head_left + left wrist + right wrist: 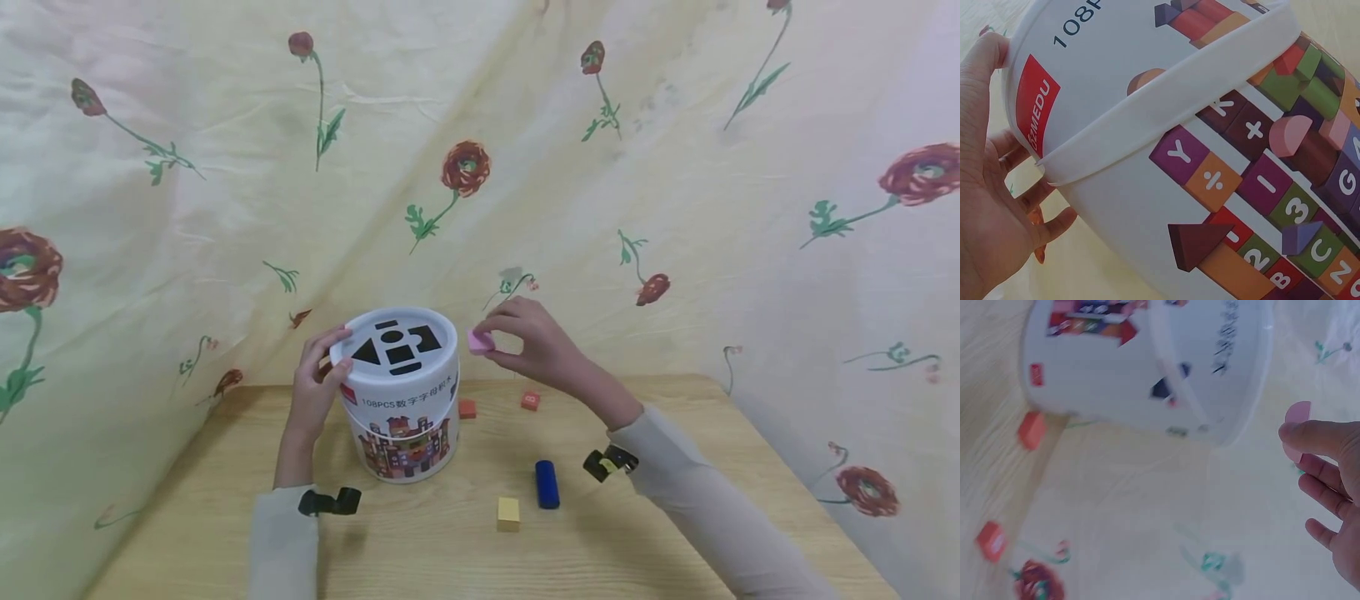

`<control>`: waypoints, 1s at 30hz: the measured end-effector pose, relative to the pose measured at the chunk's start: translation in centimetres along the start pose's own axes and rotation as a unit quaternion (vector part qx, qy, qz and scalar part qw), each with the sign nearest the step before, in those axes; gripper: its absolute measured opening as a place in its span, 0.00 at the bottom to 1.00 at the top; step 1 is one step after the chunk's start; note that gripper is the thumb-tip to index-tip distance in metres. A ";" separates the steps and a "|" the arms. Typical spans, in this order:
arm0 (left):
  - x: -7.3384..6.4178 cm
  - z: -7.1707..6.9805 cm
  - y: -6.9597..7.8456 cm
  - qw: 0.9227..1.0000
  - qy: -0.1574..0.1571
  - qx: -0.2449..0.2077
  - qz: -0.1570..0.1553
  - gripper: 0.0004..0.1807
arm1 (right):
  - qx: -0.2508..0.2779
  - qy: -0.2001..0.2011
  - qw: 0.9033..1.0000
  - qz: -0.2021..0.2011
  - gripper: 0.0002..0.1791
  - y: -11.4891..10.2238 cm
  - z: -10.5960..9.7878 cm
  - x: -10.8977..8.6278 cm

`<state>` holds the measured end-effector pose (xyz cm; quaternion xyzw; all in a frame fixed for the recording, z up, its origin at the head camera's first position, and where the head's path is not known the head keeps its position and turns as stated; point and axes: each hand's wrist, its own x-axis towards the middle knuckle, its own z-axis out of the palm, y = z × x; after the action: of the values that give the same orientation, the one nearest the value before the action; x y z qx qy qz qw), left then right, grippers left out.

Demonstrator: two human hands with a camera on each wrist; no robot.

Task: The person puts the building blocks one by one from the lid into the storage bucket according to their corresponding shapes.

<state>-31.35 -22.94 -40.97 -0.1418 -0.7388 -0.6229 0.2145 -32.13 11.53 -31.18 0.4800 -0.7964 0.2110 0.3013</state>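
A white block bucket [408, 398] with a printed block castle stands on the table, its lid [348, 337] cut with holes of several shapes. My left hand [309, 396] holds the bucket by its left rim, with thumb and fingertips over the lid's edge. Up close in the left wrist view, the fingers [1054, 226] lie along the bucket's side by the handle. Between thumb and fingertips, my right hand [542, 342] pinches a pink half-round block [1298, 412]. That block is in the air just right of the bucket's rim, at about lid height.
A blue cylinder block [547, 484] and a yellow block [508, 514] lie on the wooden table [420, 550] in front. Behind them are two red blocks, one [467, 409] right beside the bucket, the other [530, 401] farther right. Flowered cloth [375, 208] hangs behind the table.
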 end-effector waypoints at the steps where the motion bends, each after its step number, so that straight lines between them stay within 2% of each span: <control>1: 0.0 0.0 0.0 1.000 0.000 0.000 -0.001 0.24 | 0.009 -0.003 1.000 -0.004 0.17 -0.3 0.0 0.6; 6: -0.1 -0.2 -0.2 1.000 0.000 0.000 -0.003 0.25 | 0.054 -0.034 0.998 0.000 0.17 -1.8 0.9 3.2; 10: -0.1 -0.1 -0.2 1.000 0.000 -0.002 -0.005 0.25 | 0.082 -0.086 0.992 0.038 0.16 -2.8 1.5 4.9; 14: -0.1 -0.1 0.0 1.000 0.001 0.000 -0.010 0.25 | 0.097 -0.152 0.980 0.089 0.16 -3.3 2.1 6.2; 18: 0.0 0.0 0.1 1.000 0.001 0.003 -0.012 0.25 | 0.098 -0.203 0.967 0.118 0.16 -3.0 2.9 7.1; 30: 0.1 0.0 0.0 1.000 0.001 -0.005 -0.004 0.25 | 0.146 -0.282 0.939 0.128 0.14 -2.2 3.8 8.7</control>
<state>-31.48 -22.97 -40.91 -0.1388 -0.7357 -0.6280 0.2121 -34.34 2.63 -27.88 0.4522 -0.8642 0.2174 -0.0387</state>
